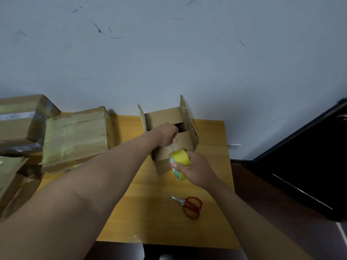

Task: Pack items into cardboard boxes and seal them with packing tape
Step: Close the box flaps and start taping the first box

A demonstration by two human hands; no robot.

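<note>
From the head camera, the open cardboard box [170,136] stands on the far half of a yellow wood-grain table [161,218], its two long flaps upright and the short flaps folded partway in over a dark gap; whatever is packed inside cannot be made out. The left hand [166,135] curls over the near short flap, fingers hooked over its edge and the thumb pressing a strip of clear tape [171,147] against the box's near wall. The right hand [193,170] grips a yellow roll of packing tape [179,160] just below, fingers wrapped round its rim, the film stretched taut and slightly bunched between roll and thumb. To do this step well, I judge the thumb should keep the tape end pinned flat while the roll is drawn away at a low, steady angle, so the film lays down without creasing; the long flaps would need folding shut first if the top seam is the aim. The board is matt brown corrugate, stiff at the folds; the tape is thin and glossy. Red-handled scissors [189,206] lie closed on the table near the right forearm, ready for the cut. Taped boxes [75,136] are piled at the left.
</note>
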